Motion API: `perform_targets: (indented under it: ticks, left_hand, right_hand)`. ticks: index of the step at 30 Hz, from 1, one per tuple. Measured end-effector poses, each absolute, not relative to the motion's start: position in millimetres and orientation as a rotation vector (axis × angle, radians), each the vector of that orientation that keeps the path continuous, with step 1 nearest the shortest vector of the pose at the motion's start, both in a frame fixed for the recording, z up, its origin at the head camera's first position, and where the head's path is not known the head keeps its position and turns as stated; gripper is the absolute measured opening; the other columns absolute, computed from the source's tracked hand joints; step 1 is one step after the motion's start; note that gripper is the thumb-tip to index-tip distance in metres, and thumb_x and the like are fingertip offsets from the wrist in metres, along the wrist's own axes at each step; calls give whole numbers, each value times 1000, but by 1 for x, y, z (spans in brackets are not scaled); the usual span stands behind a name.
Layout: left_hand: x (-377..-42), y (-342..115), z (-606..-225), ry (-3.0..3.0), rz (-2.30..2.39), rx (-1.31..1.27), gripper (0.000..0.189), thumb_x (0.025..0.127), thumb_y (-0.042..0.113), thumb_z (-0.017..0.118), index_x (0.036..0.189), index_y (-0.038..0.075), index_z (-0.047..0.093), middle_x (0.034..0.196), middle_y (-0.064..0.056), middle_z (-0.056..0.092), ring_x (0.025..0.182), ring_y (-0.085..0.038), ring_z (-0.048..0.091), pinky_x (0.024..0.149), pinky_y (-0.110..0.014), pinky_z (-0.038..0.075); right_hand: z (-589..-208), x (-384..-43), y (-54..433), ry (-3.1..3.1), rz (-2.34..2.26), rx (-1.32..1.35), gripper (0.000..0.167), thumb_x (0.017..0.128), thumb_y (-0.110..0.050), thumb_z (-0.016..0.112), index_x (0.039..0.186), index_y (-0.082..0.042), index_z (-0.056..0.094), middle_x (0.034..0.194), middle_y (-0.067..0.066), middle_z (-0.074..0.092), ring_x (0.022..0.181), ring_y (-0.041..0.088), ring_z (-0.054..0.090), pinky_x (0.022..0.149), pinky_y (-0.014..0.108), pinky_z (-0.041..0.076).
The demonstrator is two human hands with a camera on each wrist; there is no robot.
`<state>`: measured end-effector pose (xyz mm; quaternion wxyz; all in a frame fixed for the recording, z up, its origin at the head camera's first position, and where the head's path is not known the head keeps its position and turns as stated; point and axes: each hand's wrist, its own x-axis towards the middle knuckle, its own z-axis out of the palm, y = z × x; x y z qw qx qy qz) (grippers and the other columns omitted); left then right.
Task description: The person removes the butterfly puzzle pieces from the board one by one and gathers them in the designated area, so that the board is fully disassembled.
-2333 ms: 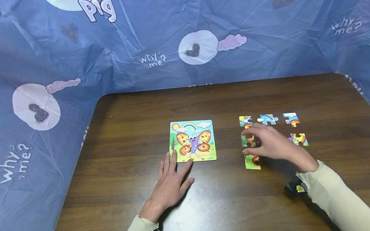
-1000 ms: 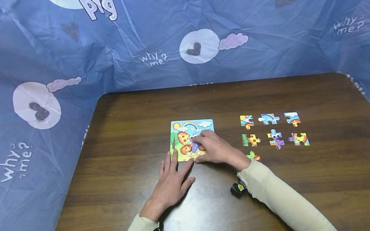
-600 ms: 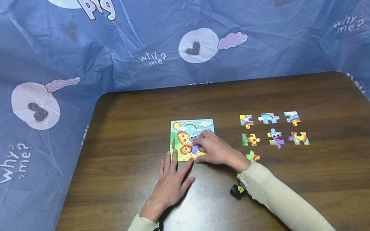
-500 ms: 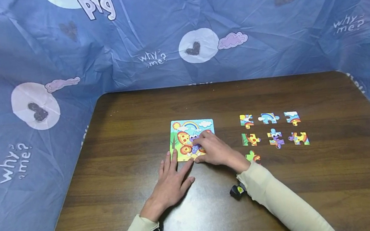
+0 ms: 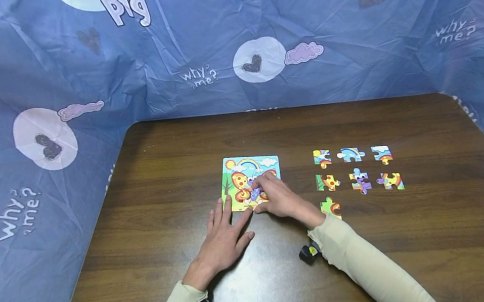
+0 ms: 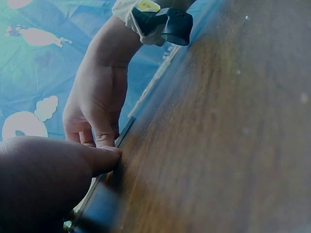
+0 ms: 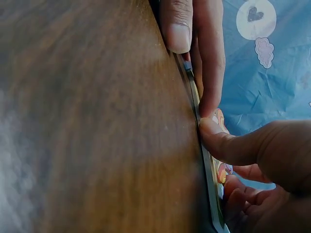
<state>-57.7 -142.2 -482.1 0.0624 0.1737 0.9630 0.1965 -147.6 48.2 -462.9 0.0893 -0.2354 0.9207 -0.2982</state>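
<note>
A square butterfly jigsaw puzzle [image 5: 253, 164] lies on the table in the head view. My left hand [image 5: 222, 243] is spread flat, fingertips on its lower-left corner and lower edge. Over the lower-right part bends my right hand [image 5: 282, 199], thumb at the bottom edge and curled fingers on the picture, gripping there. In the right wrist view, the thumb of my right hand [image 7: 291, 155] presses the puzzle's edge beside a fingertip of my left hand [image 7: 211, 53]. The part under the right hand is hidden, so whether a single piece is pinched is unclear.
To the right lie several loose puzzle pieces in rows: a rainbow piece [image 5: 351, 155] at the back, a purple butterfly-face piece [image 5: 359, 180] in the middle, a green-and-orange piece [image 5: 331, 208] nearest. A blue printed cloth [image 5: 190, 40] hangs behind the wooden table [image 5: 143, 235].
My right hand has left the loose pieces, uncovering the butterfly-face piece, and moved left onto the puzzle's lower right, where it has barely shifted since. The left hand has stayed in place.
</note>
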Motion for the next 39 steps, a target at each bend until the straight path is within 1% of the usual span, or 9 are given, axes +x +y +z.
perform_targets:
  ticks: [5,11,21,25,29,31,33,36,39]
  left_hand:
    - [-58,-142,-482,2908,585,521,56,102,44,51,153,25,41,165,-31,11,154,-51,8,123,-67,13]
    - [-58,-142,-482,2908,578,520,56,102,44,51,154,26,41,165,-31,11,154,-51,9,123,-67,14]
    - [-58,-143,-483,2916,577,524,56,102,44,50,154,27,39,165,-31,11,154,-51,9,123,-67,14]
    - [-58,-143,-482,2922,586,531,56,102,44,51,154,27,39,165,-31,13,153,-52,9,122,-67,15]
    - [-58,-144,-482,2922,592,533,56,102,43,51,154,26,40,165,-32,13,153,-52,9,122,-67,15]
    - [-58,-144,-482,2922,591,531,56,102,43,51,154,26,40,165,-32,13,153,-52,9,122,-67,15]
    - [-58,-144,-482,2920,590,529,56,102,43,51,154,26,40,165,-31,12,154,-52,9,122,-67,15]
    - [-58,-143,-482,2916,587,529,56,102,44,51,154,26,39,165,-31,12,154,-51,9,123,-67,14]
    - [-58,-143,-481,2913,584,525,56,102,44,50,155,27,39,165,-31,11,154,-51,9,123,-66,14]
  right_hand:
    - [-465,-148,49,2751,-891,-724,50,74,-17,88,114,-6,60,109,11,61,100,26,59,91,46,52]
    - [-464,-149,49,2742,-860,-753,50,76,-19,87,114,-9,56,100,6,64,91,22,60,84,43,52]
    - [-459,-149,50,2762,-787,-840,50,76,-20,87,115,-11,57,105,7,68,93,21,63,84,42,55]
    - [-456,-149,50,2764,-736,-867,47,79,-21,85,117,-12,58,106,7,68,95,21,64,84,43,55]
    - [-453,-149,50,2761,-682,-898,50,81,-20,84,124,-9,60,114,9,69,103,24,66,89,45,56]
    - [-452,-149,50,2759,-664,-915,54,81,-19,84,128,-7,60,119,12,69,110,27,66,94,46,55]
    - [-451,-149,49,2756,-656,-933,56,80,-18,84,129,-4,61,121,14,69,112,29,66,97,46,55]
    - [-450,-149,48,2754,-657,-942,56,78,-15,85,128,-2,62,119,16,70,111,30,66,97,46,54]
    - [-450,-150,46,2758,-660,-930,54,77,-17,86,125,-2,64,115,15,71,107,29,67,94,45,55]
